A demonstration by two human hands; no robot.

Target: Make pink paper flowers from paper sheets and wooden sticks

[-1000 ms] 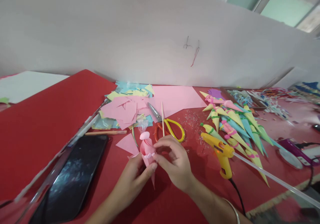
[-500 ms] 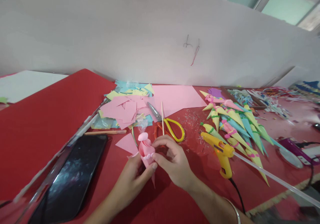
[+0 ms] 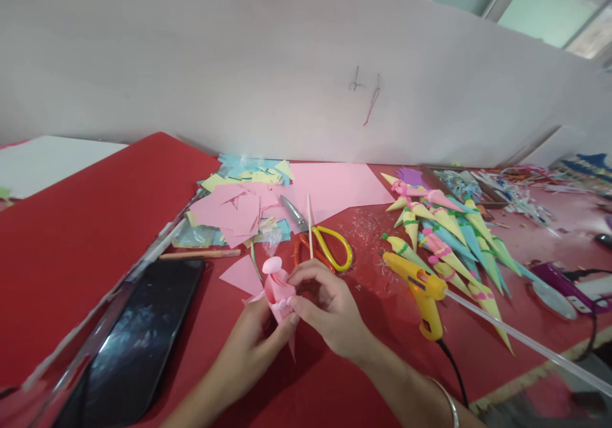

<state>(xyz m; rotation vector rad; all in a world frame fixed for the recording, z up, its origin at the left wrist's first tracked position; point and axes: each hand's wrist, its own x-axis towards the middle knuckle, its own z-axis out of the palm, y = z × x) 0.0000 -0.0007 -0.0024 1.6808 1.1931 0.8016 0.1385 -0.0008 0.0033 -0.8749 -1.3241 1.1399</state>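
A broad, smooth red tabletop (image 3: 310,396) fills the lower half of the frame, bearing a loose heap of pastel paper cones (image 3: 450,224) at the right and a glossy black flat phone (image 3: 134,345) slanting at the lower left. The two hands meet at lower centre: the left hand (image 3: 255,342) enters from the lower left, the right hand (image 3: 329,310) from the lower right. A yellow plastic glue gun (image 3: 415,287) lies to the right of the right hand, and metal scissors with yellow and red handles (image 3: 301,222) lie just beyond it. Between the hands is a pink rolled-paper cone (image 3: 278,313), its long axis nearly upright in the frame, open mouth toward the top, point downward and slightly right. The left hand is the closer one, wrapped round the cone's body with the thumb across the front; the right hand's fingertips pinch the right edge by the mouth. There a pale scalloped trim (image 3: 285,303) crosses the front; whether they nip trim or wall is too small to tell. Smallest, a pale pink oval piece (image 3: 272,265) tops the mouth's far side.
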